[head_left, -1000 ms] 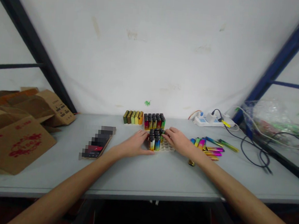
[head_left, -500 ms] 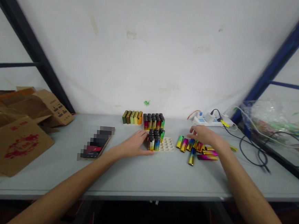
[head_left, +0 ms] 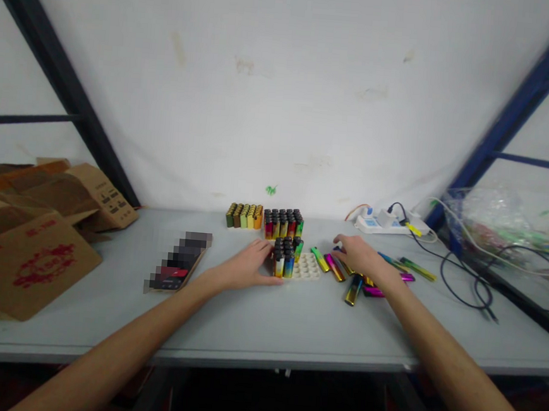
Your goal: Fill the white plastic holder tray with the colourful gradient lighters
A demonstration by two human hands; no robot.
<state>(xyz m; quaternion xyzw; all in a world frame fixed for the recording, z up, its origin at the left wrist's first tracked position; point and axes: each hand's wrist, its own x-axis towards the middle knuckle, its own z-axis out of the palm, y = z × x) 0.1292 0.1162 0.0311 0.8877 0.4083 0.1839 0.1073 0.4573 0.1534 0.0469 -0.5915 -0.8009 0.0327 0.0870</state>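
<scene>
My left hand (head_left: 248, 267) lies against the left end of a white tray (head_left: 308, 268) with round sockets. Its thumb stretches along the tray's front and its fingers are apart behind. Several lighters (head_left: 284, 257) with black tops and shiny coloured bodies stand upright in the tray's left part; sockets show at its right. Over a loose pile of shiny lighters, my right hand (head_left: 358, 255) hovers low or touches them, fingers partly bent with a gap between thumb and index. One gold lighter (head_left: 353, 290) lies in front of it, and a pink one (head_left: 335, 267) at its left.
Behind stand a block of black-topped lighters (head_left: 283, 224) and a block of gold-topped ones (head_left: 244, 216). A phone (head_left: 179, 264) and cardboard boxes (head_left: 51, 264) are on the left. A power strip (head_left: 387, 224), a black cable (head_left: 460, 290) and clear plastic bags (head_left: 497, 213) are on the right.
My right hand has shifted left over the pile. The lighters beneath it have spread out, some turning and sliding toward the tray, others to the right. My left hand has kept its place.
</scene>
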